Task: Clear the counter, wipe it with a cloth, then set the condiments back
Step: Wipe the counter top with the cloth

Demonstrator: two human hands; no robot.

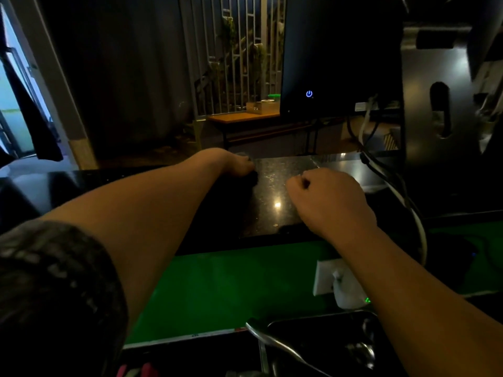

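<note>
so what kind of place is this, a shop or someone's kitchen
Probably a small cafe or shop service counter, not a home kitchen, though it's dim. Both hands work on a dark polished counter; a monitor with trailing cables stands on it, and a table holding small containers sits beyond by a metal grille.

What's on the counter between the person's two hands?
Nothing: the head view shows only bare, shiny dark counter between the left hand and the right hand.

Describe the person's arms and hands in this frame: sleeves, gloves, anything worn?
Both forearms are bare, and so are both hands: no gloves, and no watch or ring that I can make out in the dim light. The left hand and right hand look unmarked. A short dark sleeve with a faint mottled pattern covers the left upper arm.
</note>
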